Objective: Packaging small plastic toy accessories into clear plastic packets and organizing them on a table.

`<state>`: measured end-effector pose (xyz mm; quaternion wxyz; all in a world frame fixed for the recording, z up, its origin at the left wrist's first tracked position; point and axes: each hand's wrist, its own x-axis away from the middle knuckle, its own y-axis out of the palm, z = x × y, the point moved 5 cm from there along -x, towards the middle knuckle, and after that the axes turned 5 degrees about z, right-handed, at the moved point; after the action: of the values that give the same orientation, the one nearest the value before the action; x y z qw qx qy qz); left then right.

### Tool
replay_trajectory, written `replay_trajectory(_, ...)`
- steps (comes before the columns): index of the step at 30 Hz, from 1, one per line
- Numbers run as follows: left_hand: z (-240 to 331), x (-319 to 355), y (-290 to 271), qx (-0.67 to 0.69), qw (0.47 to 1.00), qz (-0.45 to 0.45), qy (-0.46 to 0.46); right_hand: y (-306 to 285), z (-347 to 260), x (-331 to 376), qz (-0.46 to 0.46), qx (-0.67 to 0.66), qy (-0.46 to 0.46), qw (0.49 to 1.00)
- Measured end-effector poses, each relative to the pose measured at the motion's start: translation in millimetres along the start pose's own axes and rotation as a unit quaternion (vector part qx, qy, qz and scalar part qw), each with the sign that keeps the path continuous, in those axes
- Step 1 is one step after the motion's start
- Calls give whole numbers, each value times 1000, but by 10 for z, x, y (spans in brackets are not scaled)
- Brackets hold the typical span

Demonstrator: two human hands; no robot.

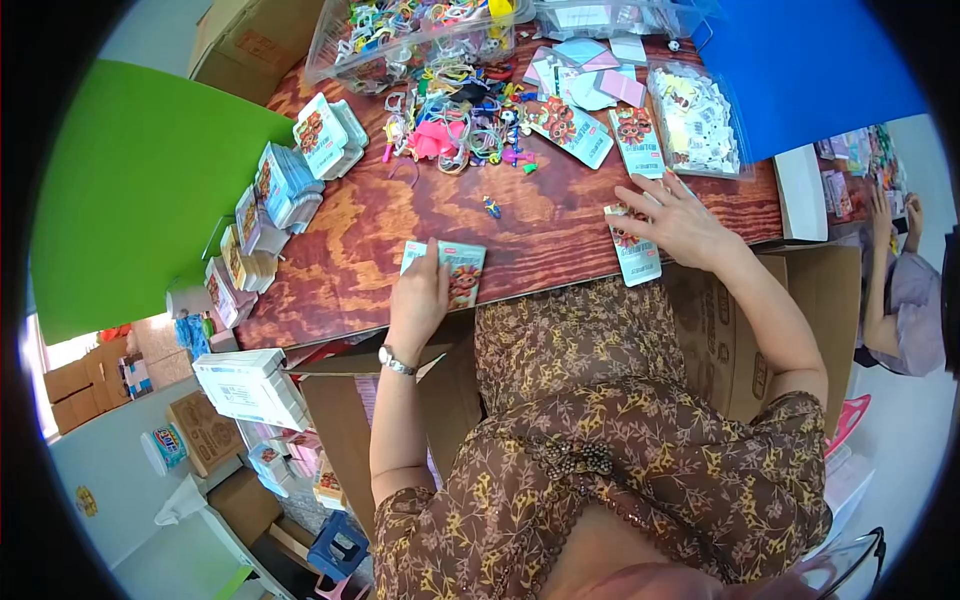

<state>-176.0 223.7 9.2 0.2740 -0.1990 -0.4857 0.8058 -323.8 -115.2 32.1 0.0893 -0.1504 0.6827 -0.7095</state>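
Note:
My left hand [418,298], with a watch at its wrist, lies near the table's front edge, closed over the left part of a flat printed card packet [466,272]. My right hand [685,225] is spread out, its fingers reaching over the top of another such packet [637,262], which overhangs the front edge slightly. Just beyond those fingertips lies a packet [637,135] of the same pale design, and a tilted packet [580,133] is to its left. A tiny blue and yellow figure [491,207] sits on the wood between my hands.
A tangle of colourful cords and trinkets [455,120] lies before a clear plastic bin [420,45]. At the back right are loose cards [590,75] and a bag of white pieces [695,120]. Stacked packets [285,190] line the green panel [140,190]. Another person [905,290] works at right.

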Motion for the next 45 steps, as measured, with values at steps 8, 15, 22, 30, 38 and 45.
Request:
replay_trajectory(8, 454, -39, 45, -60, 986, 113, 104, 230, -98, -138, 9, 48, -119, 992)
replay_trajectory(15, 1246, -214, 411, 311, 933, -29, 180, -182, -432, -566, 73, -407, -89, 906)
replay_trajectory(22, 1107, -213, 456, 294, 939, 52, 172, -308, -476, -671, 47, -536, -36, 842)
replay_trajectory(30, 757, -3, 476, 314, 937, 154, 28, -162, 13, -1461, -10, -643, 41, 765)
replay_trajectory(38, 781, 91, 381, 244, 945, 214, 32, -66, 34, -2514, 221, -308, 77, 922)
replay_trajectory(45, 702, 166, 427, 273, 942, 195, 0, 211, -86, -2633, 157, -81, 73, 982)
